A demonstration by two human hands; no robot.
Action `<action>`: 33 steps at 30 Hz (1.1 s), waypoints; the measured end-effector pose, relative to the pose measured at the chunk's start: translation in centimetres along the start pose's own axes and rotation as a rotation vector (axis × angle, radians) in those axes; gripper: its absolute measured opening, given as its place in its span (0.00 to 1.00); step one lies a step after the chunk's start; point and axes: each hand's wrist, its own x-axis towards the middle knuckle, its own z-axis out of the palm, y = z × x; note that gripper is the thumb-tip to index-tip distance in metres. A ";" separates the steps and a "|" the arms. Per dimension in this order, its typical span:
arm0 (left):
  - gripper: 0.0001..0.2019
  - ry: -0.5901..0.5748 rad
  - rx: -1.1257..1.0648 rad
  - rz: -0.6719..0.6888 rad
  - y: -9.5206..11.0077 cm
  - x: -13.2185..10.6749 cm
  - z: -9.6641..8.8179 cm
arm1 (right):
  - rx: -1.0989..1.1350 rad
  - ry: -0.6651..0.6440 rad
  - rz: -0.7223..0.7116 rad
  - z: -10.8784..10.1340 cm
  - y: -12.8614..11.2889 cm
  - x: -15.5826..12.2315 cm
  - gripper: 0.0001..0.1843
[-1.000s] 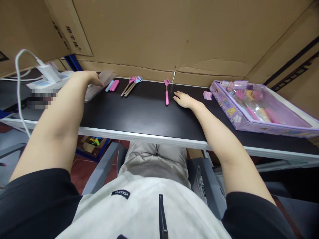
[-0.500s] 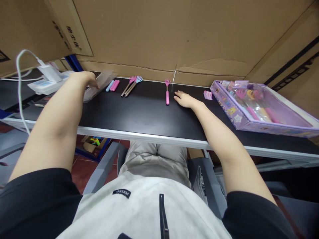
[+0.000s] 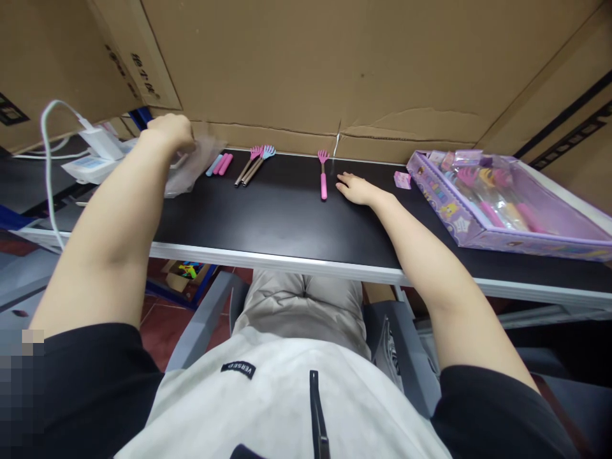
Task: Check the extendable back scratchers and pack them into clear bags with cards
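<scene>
At the far left of the table, my left hand (image 3: 174,132) is raised with curled fingers, closed on a clear plastic bag (image 3: 198,166) that bunches up beside it; the fingertips are hidden. My right hand (image 3: 356,189) lies flat on the black tabletop with its fingers spread and holds nothing. Just left of it lies a small back scratcher (image 3: 324,178) with a pink claw head and pink handle. Several claw-headed metal rods (image 3: 253,167), pink and blue, lie grouped between my hands. Next to the bag are one blue and two pink handle sleeves (image 3: 222,164).
A purple display box (image 3: 535,239) with bagged back scratchers stands at the right, a small pink card (image 3: 402,180) beside it. On the left a white charger (image 3: 102,141) with a looping cable sits on a power strip (image 3: 79,169). Cardboard walls (image 3: 306,76) close off the back.
My left hand has risen a little and curled its fingers, and the plastic bag has lifted and crumpled with it. My right hand stays flat in place. The view has shifted slightly.
</scene>
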 end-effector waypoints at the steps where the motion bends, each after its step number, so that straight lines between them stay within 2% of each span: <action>1: 0.23 0.019 -0.037 -0.037 0.6 -0.6 -0.7 | 0.003 0.004 0.001 0.0 0.0 0.0 0.34; 4: 0.31 0.124 -0.221 0.038 2.8 -2.5 -2.6 | 0.011 0.014 -0.001 0.1 0.1 0.1 0.33; 7: 0.34 0.115 -0.545 0.132 5.4 -4.0 -3.5 | 0.010 0.017 -0.007 0.2 0.2 0.3 0.34; 9: 0.30 0.185 -0.657 0.211 7.3 -4.8 -3.4 | 0.008 0.017 -0.008 0.2 0.3 0.5 0.34; 11: 0.24 0.217 -0.776 0.250 9.3 -5.4 -3.1 | 0.006 0.018 -0.011 0.3 0.5 0.6 0.34; 15: 0.18 0.112 -1.095 0.279 12.9 -6.1 -1.5 | 0.006 0.027 -0.041 0.5 0.8 0.9 0.33; 18: 0.19 0.101 -1.130 0.293 14.7 -5.6 0.8 | 0.020 0.042 -0.052 0.7 0.9 1.1 0.33; 22: 0.26 0.040 -1.120 0.364 15.6 -3.8 4.4 | 0.024 0.055 -0.058 0.8 1.0 1.3 0.33; 25: 0.30 0.033 -1.086 0.446 15.6 -2.4 6.4 | 0.015 0.058 -0.059 0.7 0.9 1.2 0.32; 29: 0.31 0.035 -1.157 0.519 15.6 -1.1 7.9 | 0.015 0.110 -0.091 0.8 1.1 1.2 0.31; 33: 0.33 0.028 -1.257 0.502 16.0 -0.5 8.3 | 0.063 0.234 -0.187 0.9 1.1 1.2 0.32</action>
